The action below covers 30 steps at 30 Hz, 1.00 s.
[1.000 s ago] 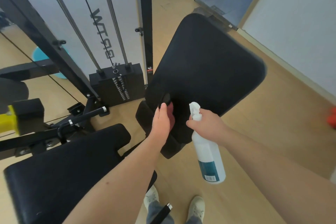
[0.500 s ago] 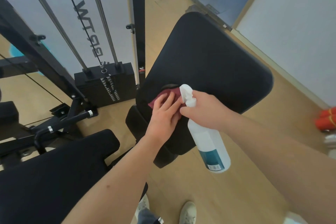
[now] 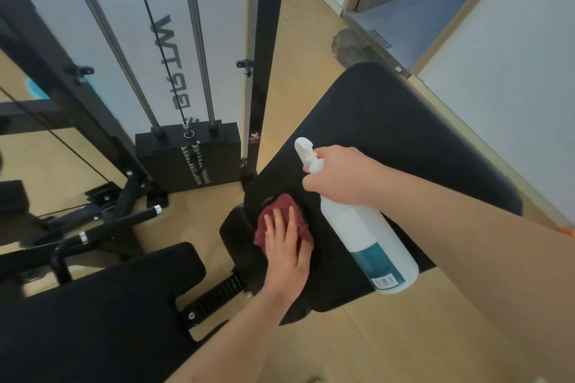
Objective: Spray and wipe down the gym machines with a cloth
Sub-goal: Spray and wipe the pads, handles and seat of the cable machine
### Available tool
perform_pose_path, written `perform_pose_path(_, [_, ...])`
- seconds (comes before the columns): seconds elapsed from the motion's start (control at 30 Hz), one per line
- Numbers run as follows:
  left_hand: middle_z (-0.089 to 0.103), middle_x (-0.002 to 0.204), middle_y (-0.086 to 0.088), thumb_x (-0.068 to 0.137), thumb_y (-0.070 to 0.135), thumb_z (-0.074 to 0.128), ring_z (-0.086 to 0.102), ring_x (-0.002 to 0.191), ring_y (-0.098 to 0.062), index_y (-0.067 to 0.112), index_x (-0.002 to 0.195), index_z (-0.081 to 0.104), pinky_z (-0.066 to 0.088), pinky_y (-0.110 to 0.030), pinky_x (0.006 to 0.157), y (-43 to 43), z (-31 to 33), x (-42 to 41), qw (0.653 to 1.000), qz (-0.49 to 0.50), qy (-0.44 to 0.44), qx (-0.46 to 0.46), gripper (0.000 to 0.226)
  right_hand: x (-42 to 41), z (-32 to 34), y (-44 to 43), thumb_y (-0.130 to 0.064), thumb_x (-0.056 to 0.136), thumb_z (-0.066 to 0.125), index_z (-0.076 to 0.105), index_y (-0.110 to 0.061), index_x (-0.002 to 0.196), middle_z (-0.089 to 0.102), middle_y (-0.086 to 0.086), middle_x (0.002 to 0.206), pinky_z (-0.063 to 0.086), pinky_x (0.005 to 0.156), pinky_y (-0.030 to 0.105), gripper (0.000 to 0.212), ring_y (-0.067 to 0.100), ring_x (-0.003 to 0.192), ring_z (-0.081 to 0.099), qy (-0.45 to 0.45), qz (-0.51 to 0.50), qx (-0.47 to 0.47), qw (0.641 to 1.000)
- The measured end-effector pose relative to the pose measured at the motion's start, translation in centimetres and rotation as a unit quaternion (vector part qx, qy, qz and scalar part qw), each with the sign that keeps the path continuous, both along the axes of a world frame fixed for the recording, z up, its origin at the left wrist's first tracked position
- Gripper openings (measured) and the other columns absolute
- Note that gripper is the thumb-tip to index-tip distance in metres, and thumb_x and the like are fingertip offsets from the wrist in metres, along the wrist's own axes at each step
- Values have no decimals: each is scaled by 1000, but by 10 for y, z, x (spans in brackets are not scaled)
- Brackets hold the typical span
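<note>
A large black padded back rest (image 3: 404, 140) of a gym bench slopes up to the right. My left hand (image 3: 286, 246) lies flat on a dark red cloth (image 3: 273, 211), pressing it against the pad's lower left part. My right hand (image 3: 339, 177) grips the neck of a white spray bottle (image 3: 370, 246) with a teal label; its nozzle points up and left, and the bottle hangs over the pad just right of the cloth.
A black seat pad (image 3: 93, 314) fills the lower left. Behind it stand a black weight stack (image 3: 189, 155) with chrome guide rods, a black upright post (image 3: 267, 56) and black handle bars (image 3: 102, 227). Wooden floor lies around. A doorway (image 3: 413, 3) opens at the top right.
My left hand has slid the red cloth down the pad's lower left, going from gripping the pad's edge to lying flat on the cloth. The right hand with the bottle has moved slightly right.
</note>
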<state>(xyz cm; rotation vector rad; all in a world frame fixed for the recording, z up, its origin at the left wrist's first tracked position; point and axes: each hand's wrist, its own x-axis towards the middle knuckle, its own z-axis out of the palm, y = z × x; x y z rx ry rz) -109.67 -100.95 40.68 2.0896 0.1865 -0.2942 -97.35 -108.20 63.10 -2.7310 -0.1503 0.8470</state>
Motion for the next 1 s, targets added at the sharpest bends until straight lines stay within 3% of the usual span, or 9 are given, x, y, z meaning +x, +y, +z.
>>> perform_pose_path(0.17, [-27,163,13,106,46,22,-34,150,-14,53,150,-18,-12,-47,126,15,17,72,996,52,-68,-11,60,11,-12,15,-33,91,60,55,-20,88,59,-1,82,39,55,27,14,14,67,54,-9,0,-33,999])
perform_pose_path(0.27, [18,170,5,98,52,26,6,158,-19,48,158,16,2,-49,127,33,20,109,989,102,-103,-24,61,14,-13,16,-31,93,58,58,-13,94,56,0,80,39,56,27,18,13,66,51,2,10,-40,999])
perform_pose_path(0.33, [58,136,4,95,56,32,49,134,-25,36,137,49,30,-59,118,45,12,117,982,141,-114,-57,49,16,-15,18,-31,92,59,56,-14,91,55,0,79,38,57,27,18,13,66,50,8,4,-43,999])
perform_pose_path(0.37, [62,119,6,94,56,33,56,119,-23,31,126,54,39,-60,110,48,8,117,979,156,-116,-68,45,17,-16,19,-31,92,59,55,-14,89,55,0,78,38,57,27,17,13,66,49,9,0,-46,999])
perform_pose_path(0.53, [56,103,16,105,55,30,51,108,-11,35,111,54,41,-48,105,57,-2,112,974,209,-36,-77,32,19,-18,21,-32,91,59,57,-13,91,54,1,79,38,58,27,19,13,65,48,21,-10,-48,999])
perform_pose_path(0.7, [61,102,8,108,52,23,58,108,-19,38,96,55,41,-45,104,64,8,133,950,262,102,-138,37,22,-18,21,-32,90,60,61,-13,97,56,1,79,40,59,28,20,13,66,51,36,-27,-41,998])
perform_pose_path(0.8, [62,110,9,108,47,22,52,108,-15,38,116,57,34,-42,102,54,28,136,982,171,-19,-83,37,23,-20,21,-30,89,61,57,-17,86,56,0,77,40,58,27,14,13,65,51,30,-43,-27,998])
perform_pose_path(0.9, [61,102,16,110,43,32,54,97,0,33,113,57,42,-36,93,51,20,121,975,144,-142,-92,27,20,-20,21,-30,89,60,55,-17,84,55,-1,75,38,56,26,15,13,63,49,22,-39,-27,999])
perform_pose_path(1.0, [57,115,17,106,57,31,52,113,-4,36,124,55,43,-40,103,59,-15,105,966,212,-71,-128,36,20,-20,21,-31,92,59,57,-16,91,57,0,81,40,58,27,14,13,67,52,18,-18,-34,999])
